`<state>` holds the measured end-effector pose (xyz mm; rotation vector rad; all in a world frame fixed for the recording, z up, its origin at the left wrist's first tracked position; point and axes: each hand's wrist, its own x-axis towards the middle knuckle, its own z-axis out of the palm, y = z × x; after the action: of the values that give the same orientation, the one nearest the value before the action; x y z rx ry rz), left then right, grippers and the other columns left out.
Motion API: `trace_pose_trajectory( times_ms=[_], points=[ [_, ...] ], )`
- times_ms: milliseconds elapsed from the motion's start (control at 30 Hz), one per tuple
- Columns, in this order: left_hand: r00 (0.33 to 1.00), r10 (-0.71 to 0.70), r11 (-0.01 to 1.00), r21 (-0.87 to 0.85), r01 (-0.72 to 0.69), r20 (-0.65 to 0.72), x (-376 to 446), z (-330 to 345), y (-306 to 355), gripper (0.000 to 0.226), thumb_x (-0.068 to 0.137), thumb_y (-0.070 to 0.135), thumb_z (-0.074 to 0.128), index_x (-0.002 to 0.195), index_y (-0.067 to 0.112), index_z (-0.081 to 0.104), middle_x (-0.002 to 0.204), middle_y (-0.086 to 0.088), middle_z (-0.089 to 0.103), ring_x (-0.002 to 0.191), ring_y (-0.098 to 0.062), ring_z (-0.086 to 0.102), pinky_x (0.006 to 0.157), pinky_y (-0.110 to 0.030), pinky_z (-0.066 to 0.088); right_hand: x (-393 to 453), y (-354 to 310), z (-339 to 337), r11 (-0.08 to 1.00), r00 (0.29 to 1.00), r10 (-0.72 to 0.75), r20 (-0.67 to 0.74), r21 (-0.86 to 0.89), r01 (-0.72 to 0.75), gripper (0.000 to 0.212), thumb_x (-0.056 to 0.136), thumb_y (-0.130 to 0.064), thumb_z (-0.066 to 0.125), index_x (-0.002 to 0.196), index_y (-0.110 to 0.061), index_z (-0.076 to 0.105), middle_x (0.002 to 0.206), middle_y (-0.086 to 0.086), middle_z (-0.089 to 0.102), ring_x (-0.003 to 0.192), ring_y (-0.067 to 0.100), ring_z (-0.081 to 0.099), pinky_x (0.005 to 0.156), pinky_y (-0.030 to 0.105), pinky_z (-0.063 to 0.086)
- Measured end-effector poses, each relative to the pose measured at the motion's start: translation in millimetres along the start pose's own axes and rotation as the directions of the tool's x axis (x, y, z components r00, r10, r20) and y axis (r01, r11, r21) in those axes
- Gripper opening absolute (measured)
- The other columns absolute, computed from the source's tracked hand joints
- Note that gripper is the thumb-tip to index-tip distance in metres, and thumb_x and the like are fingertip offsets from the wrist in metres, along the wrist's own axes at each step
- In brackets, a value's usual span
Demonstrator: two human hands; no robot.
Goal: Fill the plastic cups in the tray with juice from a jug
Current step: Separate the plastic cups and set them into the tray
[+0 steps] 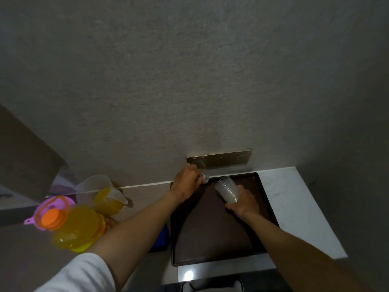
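Note:
A dark brown tray [212, 232] lies on the white counter, its floor bare. My left hand [186, 182] grips one clear plastic cup [201, 170] over the tray's far left corner, tilted. My right hand [245, 202] holds a stack of clear plastic cups [227, 189] on its side above the tray's far right part. To the left stands a clear measuring jug [101, 190] partly filled with orange juice.
A yellow juice bottle with an orange cap [73, 224] and a pink lid [53, 204] sits at the left, near my left forearm. A gold wall socket plate [229, 158] is behind the tray. A blue object [162, 237] lies beside the tray's left rim.

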<state>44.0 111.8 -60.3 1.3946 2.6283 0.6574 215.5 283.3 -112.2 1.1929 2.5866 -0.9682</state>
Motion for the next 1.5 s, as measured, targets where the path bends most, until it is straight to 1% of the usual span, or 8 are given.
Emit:
trace_pose_trajectory(
  times_ms=[133,267,767,967,1100,1267,1367,1500],
  points=[
    [0.996,0.068,0.980,0.184,-0.077,0.054,-3.3,11.9,3.2,0.017,0.098,0.024,0.062,0.107,0.013,0.072,0.109,-0.007,0.066,0.104,-0.022,0.057,0.088,-0.039,0.051,3.5,0.4,-1.2,1.000,1.000,0.003,0.001,0.018,-0.003,0.073,0.060,-0.044,0.088,0.120,-0.025,0.051,0.117,0.006,0.060,0.106,0.030,0.062,0.082,0.040,0.054],
    [0.976,-0.011,0.910,0.408,-0.081,0.218,1.0,21.2,1.4,0.021,0.098,0.024,0.060,0.116,0.016,0.069,0.114,-0.008,0.069,0.113,-0.025,0.056,0.090,-0.039,0.050,7.2,-2.1,-0.5,1.000,1.000,0.000,0.016,0.026,0.000,0.072,0.061,-0.045,0.087,0.120,-0.026,0.051,0.117,0.005,0.059,0.108,0.029,0.061,0.085,0.040,0.054],
    [0.961,-0.102,0.884,0.467,-0.031,0.257,8.9,45.5,-12.6,0.029,0.098,0.037,0.057,0.117,0.018,0.069,0.118,-0.007,0.069,0.119,-0.026,0.050,0.099,-0.040,0.037,23.7,-12.3,-2.5,0.999,0.999,-0.029,0.046,0.018,0.028,0.076,0.065,-0.043,0.088,0.128,-0.025,0.050,0.122,0.006,0.057,0.112,0.028,0.059,0.087,0.038,0.052],
    [0.983,-0.052,0.957,0.291,-0.001,0.174,4.9,45.2,-14.4,0.049,0.086,0.047,0.070,0.125,0.020,0.058,0.128,-0.004,0.060,0.119,-0.023,0.051,0.101,-0.038,0.040,25.8,-17.2,-1.7,0.999,0.998,-0.045,0.052,0.017,0.044,0.074,0.066,-0.043,0.088,0.128,-0.026,0.050,0.123,0.005,0.058,0.112,0.028,0.059,0.089,0.039,0.051],
    [0.998,0.020,1.000,-0.010,-0.020,0.054,2.0,34.7,-3.7,0.028,0.087,0.039,0.070,0.104,0.024,0.054,0.108,0.003,0.057,0.100,-0.016,0.051,0.087,-0.033,0.047,25.8,-25.5,-4.1,0.992,0.999,-0.050,0.016,0.115,0.048,0.072,0.064,-0.039,0.089,0.125,-0.027,0.053,0.118,0.002,0.060,0.108,0.026,0.061,0.086,0.038,0.053],
    [0.993,-0.096,0.888,-0.445,0.117,0.070,8.3,31.4,19.9,0.013,0.094,0.027,0.063,0.098,0.021,0.053,0.091,0.002,0.057,0.084,-0.017,0.056,0.075,-0.041,0.053,29.3,-33.9,-8.6,0.942,0.998,-0.036,0.049,0.336,0.017,0.066,0.067,-0.027,0.092,0.123,-0.024,0.056,0.112,-0.003,0.064,0.097,0.016,0.061,0.075,0.030,0.050],
    [0.976,-0.199,0.815,-0.539,0.213,0.084,13.6,34.2,30.3,0.015,0.097,0.036,0.060,0.104,0.027,0.050,0.097,0.003,0.060,0.088,-0.016,0.061,0.079,-0.039,0.056,31.4,-34.9,-8.1,0.915,0.998,-0.025,0.050,0.403,0.003,0.070,0.063,-0.029,0.092,0.124,-0.025,0.059,0.115,-0.001,0.068,0.099,0.016,0.065,0.086,0.036,0.056],
    [0.965,-0.257,0.776,-0.583,0.240,0.054,13.8,35.0,37.2,0.035,0.098,0.042,0.062,0.124,0.027,0.046,0.111,0.006,0.057,0.098,-0.010,0.059,0.082,-0.024,0.052,24.4,-36.2,-9.4,0.907,0.998,-0.042,0.050,0.420,0.017,0.069,0.066,-0.027,0.092,0.125,-0.026,0.057,0.114,-0.002,0.066,0.098,0.014,0.063,0.082,0.032,0.055]
  ],
)
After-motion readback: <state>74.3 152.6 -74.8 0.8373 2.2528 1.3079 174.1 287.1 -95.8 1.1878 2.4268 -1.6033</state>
